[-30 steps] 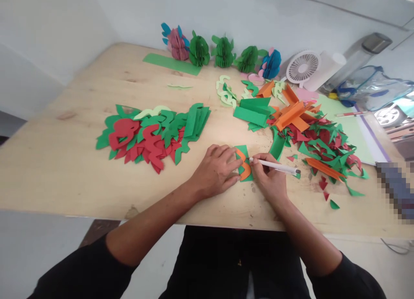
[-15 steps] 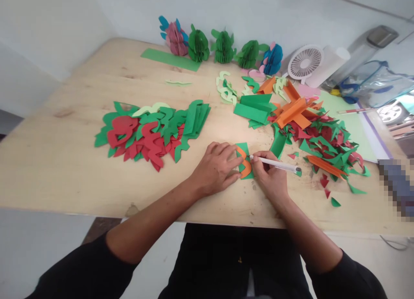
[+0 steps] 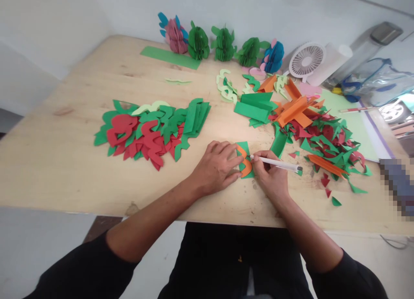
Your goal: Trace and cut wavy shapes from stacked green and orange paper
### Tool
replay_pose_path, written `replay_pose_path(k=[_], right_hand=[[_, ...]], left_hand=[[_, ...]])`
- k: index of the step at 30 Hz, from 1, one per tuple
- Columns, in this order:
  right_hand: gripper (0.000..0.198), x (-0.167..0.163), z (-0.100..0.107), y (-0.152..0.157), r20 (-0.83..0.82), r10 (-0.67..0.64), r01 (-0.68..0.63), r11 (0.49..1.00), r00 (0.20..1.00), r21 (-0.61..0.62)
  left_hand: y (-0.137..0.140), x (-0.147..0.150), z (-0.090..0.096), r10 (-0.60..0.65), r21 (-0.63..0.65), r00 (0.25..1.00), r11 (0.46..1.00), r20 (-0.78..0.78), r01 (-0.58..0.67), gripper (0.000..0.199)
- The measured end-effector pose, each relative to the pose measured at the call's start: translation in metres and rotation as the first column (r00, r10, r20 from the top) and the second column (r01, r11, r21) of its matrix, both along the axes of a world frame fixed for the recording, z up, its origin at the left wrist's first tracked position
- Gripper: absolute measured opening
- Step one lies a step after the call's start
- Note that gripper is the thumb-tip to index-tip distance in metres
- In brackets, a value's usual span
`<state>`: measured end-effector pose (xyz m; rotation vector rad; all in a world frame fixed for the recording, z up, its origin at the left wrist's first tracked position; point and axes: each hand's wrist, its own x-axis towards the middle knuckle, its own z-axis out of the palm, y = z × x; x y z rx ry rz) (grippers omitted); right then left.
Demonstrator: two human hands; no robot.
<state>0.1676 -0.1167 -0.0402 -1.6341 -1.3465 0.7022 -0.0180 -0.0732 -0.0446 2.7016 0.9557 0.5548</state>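
A small green paper rectangle point(image 3: 243, 148) lies near the table's front edge, with an orange wavy paper cutout point(image 3: 247, 166) on top of it. My left hand point(image 3: 220, 167) rests flat from the left, fingers spread, its fingertips pressing on the cutout and the green paper. In a pinch, my right hand point(image 3: 271, 176) holds a white pen point(image 3: 278, 162). The pen slants to the right, and its tip meets the green paper at the notch in the cutout's right edge. Whether a line is drawn there is too small to tell.
Red and green paper cutouts point(image 3: 152, 135) lie heaped at left. Folded green strips point(image 3: 254, 107), folded orange paper point(image 3: 296, 111) and scraps point(image 3: 330, 141) spread at right. Several honeycomb paper figures point(image 3: 224, 45), a white fan point(image 3: 306, 61) and a bottle point(image 3: 365, 49) stand along the wall.
The view has shifted very slightly. Both hands, the pen and the orange cutout keep nearly the same places; any pen stroke is too small to see.
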Motion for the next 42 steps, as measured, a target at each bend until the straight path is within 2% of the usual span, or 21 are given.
replay_pose_path(k=[42], right_hand=[[0.014,-0.0039,0.0069,0.0001,0.01,-0.017,0.017,1.0,1.0,0.006]], left_hand=[[-0.0003,0.0001,0.0007,0.006,-0.007,1.0,1.0,0.002,-0.006,0.033]])
